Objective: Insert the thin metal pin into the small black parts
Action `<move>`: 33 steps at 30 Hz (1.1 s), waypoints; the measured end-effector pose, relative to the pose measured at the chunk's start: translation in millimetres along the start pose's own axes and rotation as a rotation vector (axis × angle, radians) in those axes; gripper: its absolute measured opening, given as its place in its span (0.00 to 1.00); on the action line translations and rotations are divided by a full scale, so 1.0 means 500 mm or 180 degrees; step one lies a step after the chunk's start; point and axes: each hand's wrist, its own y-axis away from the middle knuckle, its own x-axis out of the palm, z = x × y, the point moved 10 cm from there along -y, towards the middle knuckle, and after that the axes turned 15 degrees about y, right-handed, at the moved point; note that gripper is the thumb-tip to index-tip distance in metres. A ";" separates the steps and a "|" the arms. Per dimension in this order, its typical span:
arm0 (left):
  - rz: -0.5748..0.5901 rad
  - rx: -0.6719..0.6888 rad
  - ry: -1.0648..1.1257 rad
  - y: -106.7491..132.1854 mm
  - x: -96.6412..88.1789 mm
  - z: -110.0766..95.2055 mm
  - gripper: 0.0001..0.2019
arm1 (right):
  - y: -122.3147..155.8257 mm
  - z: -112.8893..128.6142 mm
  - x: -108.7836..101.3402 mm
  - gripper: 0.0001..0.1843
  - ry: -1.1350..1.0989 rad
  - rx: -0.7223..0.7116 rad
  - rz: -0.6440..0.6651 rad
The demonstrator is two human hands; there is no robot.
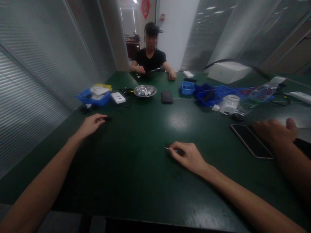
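My left hand (91, 124) rests low over the left part of the table, its fingertips closed on a small black object (108, 118) whose kind I cannot make out. Nearer the middle, my right hand (189, 156) pinches a thin, pale, pin-like piece (166, 148) between thumb and forefinger. The tip of that piece points left, just above the dark green tabletop (136, 168). Most of it is hidden by my fingers. A wide stretch of tabletop lies between my two hands.
Across the table sits a person (150, 58). At the right, another person's hand (277, 131) lies beside a phone (252, 141). Farther back are a metal dish (145, 95) of small parts, a black square item (167, 97), blue trays (187, 88), a power bank (118, 97) and a plastic bottle (259, 95).
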 end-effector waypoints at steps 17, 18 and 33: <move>-0.0672 -0.0638 -0.0338 0.021 -0.060 0.029 0.15 | -0.006 -0.004 0.003 0.12 0.0006 0.0057 0.0068; -0.0753 -0.0601 -0.0253 0.023 -0.063 0.019 0.15 | -0.006 -0.005 0.004 0.12 0.0011 0.0064 0.0078; -0.1199 -0.0551 0.0083 0.006 -0.023 -0.021 0.18 | -0.002 -0.004 0.002 0.12 0.0079 0.0045 0.0077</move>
